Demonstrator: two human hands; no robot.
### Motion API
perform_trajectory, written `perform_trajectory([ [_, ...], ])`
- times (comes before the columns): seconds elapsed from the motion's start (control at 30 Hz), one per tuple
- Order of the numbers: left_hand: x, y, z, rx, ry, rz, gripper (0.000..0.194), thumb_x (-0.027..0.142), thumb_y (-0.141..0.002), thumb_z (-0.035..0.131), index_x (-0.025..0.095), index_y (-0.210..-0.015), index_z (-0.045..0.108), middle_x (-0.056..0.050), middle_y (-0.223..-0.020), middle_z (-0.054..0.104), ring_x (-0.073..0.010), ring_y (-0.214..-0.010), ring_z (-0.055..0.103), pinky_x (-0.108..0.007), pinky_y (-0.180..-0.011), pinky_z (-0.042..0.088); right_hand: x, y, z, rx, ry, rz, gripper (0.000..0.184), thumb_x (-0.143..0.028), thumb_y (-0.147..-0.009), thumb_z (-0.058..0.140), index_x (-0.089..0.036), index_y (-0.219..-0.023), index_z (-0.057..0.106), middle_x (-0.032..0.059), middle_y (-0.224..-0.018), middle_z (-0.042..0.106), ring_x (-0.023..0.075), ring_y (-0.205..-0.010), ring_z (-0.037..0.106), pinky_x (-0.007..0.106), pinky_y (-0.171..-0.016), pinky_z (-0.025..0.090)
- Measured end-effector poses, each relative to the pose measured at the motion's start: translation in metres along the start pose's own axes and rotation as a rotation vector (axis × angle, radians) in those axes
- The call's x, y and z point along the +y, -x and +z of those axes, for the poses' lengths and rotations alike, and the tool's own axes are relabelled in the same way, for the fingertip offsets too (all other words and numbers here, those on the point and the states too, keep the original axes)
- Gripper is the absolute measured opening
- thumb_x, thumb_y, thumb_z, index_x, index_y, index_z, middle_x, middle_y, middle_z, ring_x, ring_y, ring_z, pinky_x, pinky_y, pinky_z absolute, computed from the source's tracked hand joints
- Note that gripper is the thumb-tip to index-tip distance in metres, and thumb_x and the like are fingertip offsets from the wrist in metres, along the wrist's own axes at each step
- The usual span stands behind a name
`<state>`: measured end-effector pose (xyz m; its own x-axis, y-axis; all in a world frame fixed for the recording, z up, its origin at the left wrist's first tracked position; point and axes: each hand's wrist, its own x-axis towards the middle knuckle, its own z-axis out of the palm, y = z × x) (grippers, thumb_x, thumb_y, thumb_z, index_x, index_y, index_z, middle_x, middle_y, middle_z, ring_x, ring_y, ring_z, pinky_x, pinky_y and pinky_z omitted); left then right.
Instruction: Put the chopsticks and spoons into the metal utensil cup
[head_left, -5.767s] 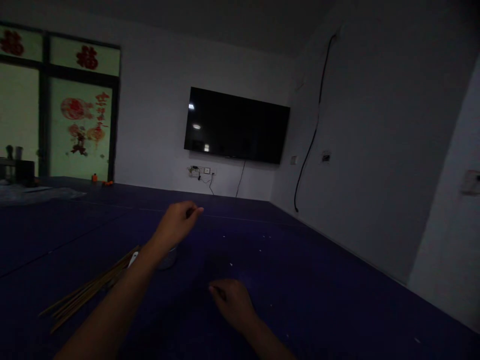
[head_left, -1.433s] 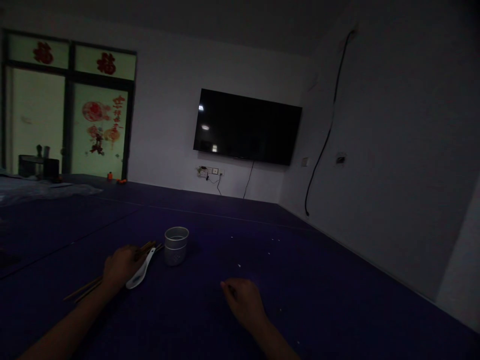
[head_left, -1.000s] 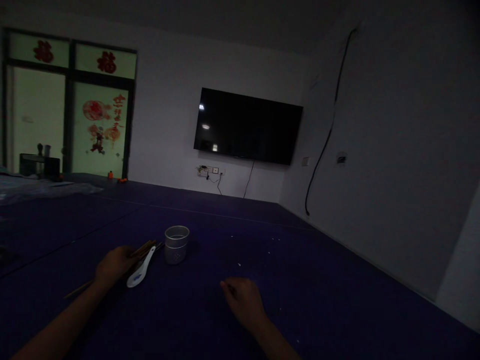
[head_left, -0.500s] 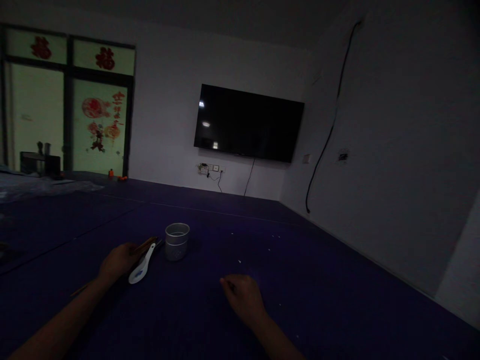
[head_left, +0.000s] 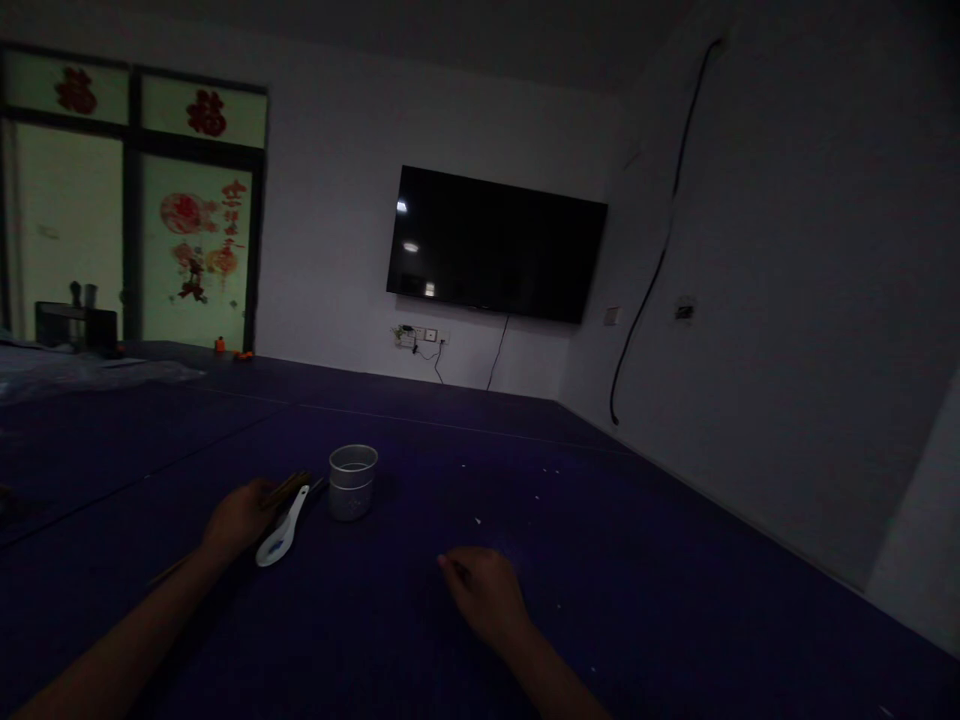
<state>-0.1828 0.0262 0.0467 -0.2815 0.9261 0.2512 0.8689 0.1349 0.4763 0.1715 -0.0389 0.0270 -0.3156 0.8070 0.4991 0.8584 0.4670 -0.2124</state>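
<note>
Head camera view, with the grey cup as landmark: the wooden sticks lie to its left, their long axis slanting from near left to far right, far ends pointing toward the cup. The left hand has its fingers closed around this bundle. Just beside the sticks, 1 white spoon runs nearly parallel, handle toward the cup, bowl toward the person. It looks smooth, with a blue mark in the bowl. The cup stands upright, cylindrical, with a pale rim and a raised band. Nearer the person and right of the cup, the right hand is curled, thumb against fingers; whether it pinches anything, I cannot tell. Dark purple tabletop spreads right of the cup, dotted with white specks, and beyond it up to the wall.
</note>
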Motion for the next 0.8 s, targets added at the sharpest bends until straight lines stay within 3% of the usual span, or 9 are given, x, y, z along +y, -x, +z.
perform_trajectory([
  [0.13, 0.0010, 0.0015, -0.0010, -0.037, 0.017, -0.021, 0.041, 0.042, -0.084, 0.037, 0.015, -0.091, 0.067, -0.014, -0.090, 0.072, -0.0250, -0.080, 0.068, -0.026, -0.058, 0.043, -0.0005, -0.0003, -0.0007, -0.005, -0.001, 0.005, 0.038, -0.030, -0.094, 0.040, -0.021, -0.067, 0.065, -0.0003, -0.063, 0.067, 0.0114, -0.057, 0.060, 0.022, -0.051, 0.026],
  [0.43, 0.0061, 0.0066, -0.0044, -0.018, -0.040, 0.009, 0.034, 0.030, -0.084, 0.035, 0.017, -0.089, 0.066, -0.014, -0.093, 0.071, -0.0246, -0.082, 0.067, -0.026, -0.058, 0.042, -0.0030, 0.0006, -0.0032, -0.024, 0.013, 0.008, 0.038, -0.031, -0.094, 0.040, -0.021, -0.066, 0.063, 0.0001, -0.064, 0.067, 0.0114, -0.057, 0.059, 0.024, -0.050, 0.024],
  [0.8, 0.0066, 0.0084, -0.0039, -0.032, -0.045, -0.013, 0.039, 0.031, -0.085, 0.034, 0.013, -0.088, 0.068, -0.015, -0.089, 0.071, -0.0243, -0.079, 0.067, -0.027, -0.058, 0.042, 0.0002, 0.0013, 0.0003, 0.003, 0.000, -0.017, 0.040, -0.033, -0.094, 0.038, -0.020, -0.065, 0.062, 0.0002, -0.064, 0.067, 0.0116, -0.057, 0.058, 0.024, -0.051, 0.024],
])
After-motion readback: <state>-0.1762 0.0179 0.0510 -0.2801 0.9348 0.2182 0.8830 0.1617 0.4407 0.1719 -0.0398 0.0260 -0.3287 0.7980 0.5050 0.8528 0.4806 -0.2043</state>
